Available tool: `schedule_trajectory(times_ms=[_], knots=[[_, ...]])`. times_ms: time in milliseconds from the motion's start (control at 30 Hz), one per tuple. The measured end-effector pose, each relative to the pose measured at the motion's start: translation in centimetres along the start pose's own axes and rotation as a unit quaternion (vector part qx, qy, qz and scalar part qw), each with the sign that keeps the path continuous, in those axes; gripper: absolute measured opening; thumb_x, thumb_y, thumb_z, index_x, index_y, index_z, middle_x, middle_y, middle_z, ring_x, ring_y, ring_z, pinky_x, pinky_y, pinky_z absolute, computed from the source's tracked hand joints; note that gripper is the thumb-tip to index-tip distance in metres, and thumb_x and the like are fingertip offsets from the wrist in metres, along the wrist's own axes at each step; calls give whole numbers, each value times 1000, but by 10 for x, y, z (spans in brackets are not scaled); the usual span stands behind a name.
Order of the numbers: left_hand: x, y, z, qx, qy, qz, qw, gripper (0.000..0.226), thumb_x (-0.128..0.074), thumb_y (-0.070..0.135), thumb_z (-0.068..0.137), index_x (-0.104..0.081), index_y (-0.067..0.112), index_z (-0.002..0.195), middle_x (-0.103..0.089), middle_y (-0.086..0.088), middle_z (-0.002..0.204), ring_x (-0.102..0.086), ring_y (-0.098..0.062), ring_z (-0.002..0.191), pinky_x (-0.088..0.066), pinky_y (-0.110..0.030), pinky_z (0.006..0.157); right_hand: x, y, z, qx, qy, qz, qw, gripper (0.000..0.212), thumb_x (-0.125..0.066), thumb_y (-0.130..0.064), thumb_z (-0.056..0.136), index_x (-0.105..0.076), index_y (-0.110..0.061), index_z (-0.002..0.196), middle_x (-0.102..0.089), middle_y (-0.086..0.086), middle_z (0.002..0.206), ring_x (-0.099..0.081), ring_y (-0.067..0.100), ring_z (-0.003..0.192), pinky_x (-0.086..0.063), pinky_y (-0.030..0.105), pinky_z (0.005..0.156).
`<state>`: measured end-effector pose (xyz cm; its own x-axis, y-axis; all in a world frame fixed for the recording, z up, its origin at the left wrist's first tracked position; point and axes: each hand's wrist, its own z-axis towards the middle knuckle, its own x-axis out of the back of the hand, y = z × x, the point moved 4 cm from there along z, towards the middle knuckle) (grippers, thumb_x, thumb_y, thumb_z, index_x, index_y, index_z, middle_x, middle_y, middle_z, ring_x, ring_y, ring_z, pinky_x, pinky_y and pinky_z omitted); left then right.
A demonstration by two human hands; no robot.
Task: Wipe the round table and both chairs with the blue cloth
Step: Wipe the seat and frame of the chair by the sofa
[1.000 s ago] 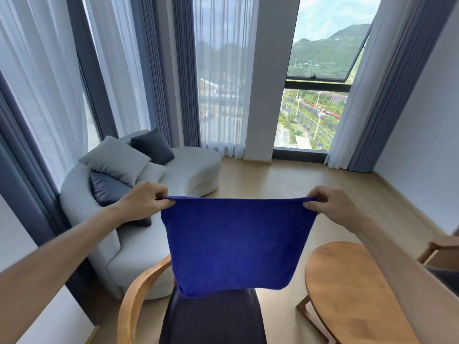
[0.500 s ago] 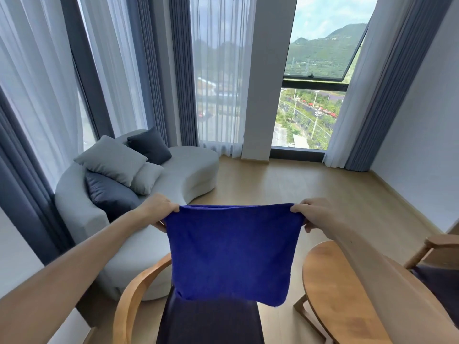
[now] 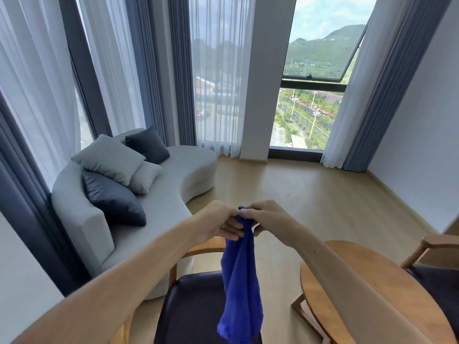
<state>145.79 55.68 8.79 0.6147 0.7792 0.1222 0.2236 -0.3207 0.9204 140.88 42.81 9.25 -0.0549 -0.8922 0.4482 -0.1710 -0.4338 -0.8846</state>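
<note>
The blue cloth (image 3: 241,289) hangs folded in a narrow strip in front of me. My left hand (image 3: 218,223) and my right hand (image 3: 267,220) meet at its top, both pinching the upper corners together. Directly beneath the cloth is a wooden chair (image 3: 188,309) with a dark seat and a curved wooden armrest. The round wooden table (image 3: 387,291) lies at the lower right, partly behind my right forearm. A second wooden chair (image 3: 439,271) with a dark seat shows at the right edge.
A curved grey sofa (image 3: 173,192) with several grey and dark cushions stands at the left under curtained windows. Wooden floor (image 3: 310,194) stretches ahead to a tall window. A white wall runs along the right.
My hands have come together from wide apart. The cloth, earlier stretched flat between them, now hangs doubled as a narrow strip, and it sits lower in view.
</note>
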Motion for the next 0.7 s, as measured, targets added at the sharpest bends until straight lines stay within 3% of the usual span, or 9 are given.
schedule_trajectory(times_ms=[67,200,300,367,400,500,567,633,700], knots=[[0,3,-1,-7,-22,-11,1000,21,-47,-1,91,-65,-6,100,-70,-21,89,-71,-29,82,-60,-34,72,3,-3,-4,18,-22,-22,999,21,-70,-29,86,-66,-12,97,-70,-1,85,-66,9,75,-50,16,60],[5,5,-4,-71,-63,8,996,27,-50,-14,86,-67,0,103,-65,-18,97,-68,-26,91,-59,-33,79,12,-11,-8,76,18,-61,995,14,-73,-15,83,-64,-22,90,-67,-2,84,-64,8,78,-50,15,63],[19,-2,-1,-158,17,62,985,26,-63,-7,79,-60,8,100,-63,-12,102,-68,-23,88,-58,-33,77,21,-18,-10,105,27,-56,993,17,-68,-6,85,-64,-22,89,-66,-4,81,-62,7,76,-50,15,64],[34,-11,5,-195,117,164,960,47,-75,8,74,-50,15,113,-58,-2,113,-61,-19,98,-52,-25,75,27,-22,-14,119,17,-49,992,19,-65,-1,86,-65,-19,90,-67,-2,83,-62,9,78,-51,19,68],[38,-16,9,-194,114,203,953,65,-79,14,72,-43,19,126,-51,4,121,-54,-16,107,-47,-22,81,29,-25,-17,129,11,-46,991,20,-64,2,86,-66,-18,91,-68,0,85,-62,10,79,-52,22,72],[34,-34,21,-119,-29,151,981,102,-82,15,71,-17,25,148,-42,4,137,-38,-16,128,-36,-34,105,37,-32,-23,156,5,-36,987,25,-61,8,85,-68,-15,91,-69,7,90,-61,15,85,-52,34,81],[28,-37,24,-117,-73,69,988,91,-80,10,72,-27,21,146,-55,-4,132,-48,-20,126,-38,-41,108,43,-34,-26,165,3,-28,986,24,-60,10,85,-68,-10,94,-69,12,93,-61,16,86,-52,35,83],[27,-34,23,-157,-78,42,984,60,-74,6,75,-51,14,130,-67,-5,117,-60,-22,113,-49,-41,99,53,-31,-28,165,19,-16,986,21,-60,9,86,-67,-7,96,-69,13,93,-62,15,85,-52,31,81],[31,-28,21,-184,-71,51,979,33,-68,3,83,-62,14,114,-72,-2,106,-65,-21,104,-55,-35,89,68,-22,-28,151,76,-16,985,18,-61,7,86,-66,-7,96,-69,11,93,-63,17,86,-53,32,81]])
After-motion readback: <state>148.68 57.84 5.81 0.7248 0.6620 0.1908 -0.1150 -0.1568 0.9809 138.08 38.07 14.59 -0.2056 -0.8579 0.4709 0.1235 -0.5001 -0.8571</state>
